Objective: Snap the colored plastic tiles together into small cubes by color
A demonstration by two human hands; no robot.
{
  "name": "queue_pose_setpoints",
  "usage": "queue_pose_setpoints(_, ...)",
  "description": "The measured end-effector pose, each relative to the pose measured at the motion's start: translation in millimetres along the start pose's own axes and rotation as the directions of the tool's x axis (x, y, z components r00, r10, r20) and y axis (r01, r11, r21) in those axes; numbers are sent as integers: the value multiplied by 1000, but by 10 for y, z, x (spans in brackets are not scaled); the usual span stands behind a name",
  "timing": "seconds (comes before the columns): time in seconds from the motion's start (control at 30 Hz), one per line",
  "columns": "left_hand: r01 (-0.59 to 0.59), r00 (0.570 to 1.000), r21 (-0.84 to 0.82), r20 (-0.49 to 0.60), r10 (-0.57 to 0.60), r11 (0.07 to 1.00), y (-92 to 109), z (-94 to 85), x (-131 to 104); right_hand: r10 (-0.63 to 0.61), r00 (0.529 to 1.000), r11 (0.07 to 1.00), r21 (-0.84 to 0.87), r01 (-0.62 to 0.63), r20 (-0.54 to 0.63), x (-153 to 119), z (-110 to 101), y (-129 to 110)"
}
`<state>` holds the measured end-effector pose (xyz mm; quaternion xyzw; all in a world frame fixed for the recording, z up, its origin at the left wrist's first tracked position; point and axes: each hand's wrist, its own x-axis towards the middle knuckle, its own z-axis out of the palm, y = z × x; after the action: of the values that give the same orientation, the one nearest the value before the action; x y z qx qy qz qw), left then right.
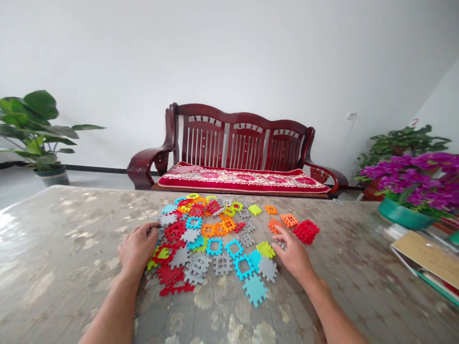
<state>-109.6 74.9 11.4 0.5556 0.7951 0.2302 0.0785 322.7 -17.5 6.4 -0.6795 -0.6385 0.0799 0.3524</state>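
Observation:
Many flat interlocking plastic pieces lie spread over the table [215, 315], among them a cyan piece [255, 289], a grey window piece [223, 263] and a red piece [174, 231]. My left hand [138, 244] rests at the left edge of the spread, fingers curled beside grey and red pieces; what it holds, if anything, is hidden. My right hand [291, 249] is at the right side, fingers apart, its fingertips by an orange piece [274, 225] and a partly covered grey piece. A stack of red pieces [306, 231] sits just beyond it, next to another orange piece [289, 220].
At the right edge stand a teal pot [405, 213] with purple flowers and a pile of books and papers [426, 258]. Behind the table is a wooden bench [247, 143] with a red patterned cushion. A potted plant [39, 129] stands at the back left.

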Motion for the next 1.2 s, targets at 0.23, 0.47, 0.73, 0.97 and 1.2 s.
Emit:
queue_pose_setpoints(0.23, -1, 1000, 12, 12, 0, 1000, -5, -6, -3, 29, 984, 992, -125, -8, 173, -64, -198, -134)
queue_pose_setpoints(0.47, -14, 1000, 11, -4, 14, 1000, 5, -18, -11, 23, 937, 957, -278, 81, 349, -222, -229, -457)
queue_pose_setpoints(0.73, -18, 1000, 12, -8, 18, 1000, -39, 31, 16, -53, 935, 949, -275, 157, 350, -254, -166, -482)
queue_pose_setpoints(0.97, -14, 1000, 17, -3, 14, 1000, -11, 3, 8, -157, 942, 968, -145, 206, 295, -224, -163, -450)
queue_pose_setpoints(1.2, -15, 1000, 9, 3, 15, 1000, -15, 1, 7, -117, 965, 978, -140, 153, 236, -300, 48, -554)
